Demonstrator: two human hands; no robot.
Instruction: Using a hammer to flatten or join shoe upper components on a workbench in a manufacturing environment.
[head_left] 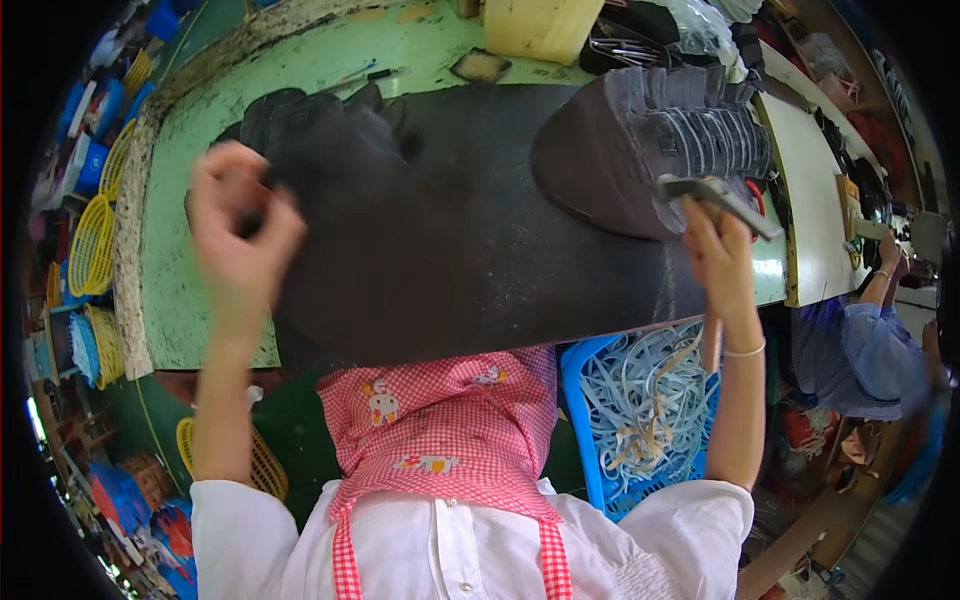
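In my right hand (718, 250) is a hammer (735, 203); its metal head stands above my fingers and its wooden handle runs down past my wrist. The hammer is over the right edge of a large dark overlapping stack of leather-like pieces (590, 160), whose strips with pale edges fan out at the far right. My left hand (240, 220) is raised over the left side of the table, smeared by motion, fingers curled. A blurred dark piece (310, 160) seems to be pinched in it. Behind it lie more dark pieces (270, 112). A dark sheet (470, 250) covers the table's middle.
The green table (200, 310) has a worn raised edge at left. A yellow container (540, 28), a pen (370, 75) and a tray of tools (625, 45) lie at the back. A blue basket (577, 400) of pale strips stands by my right side. Another person (870, 340) works at right.
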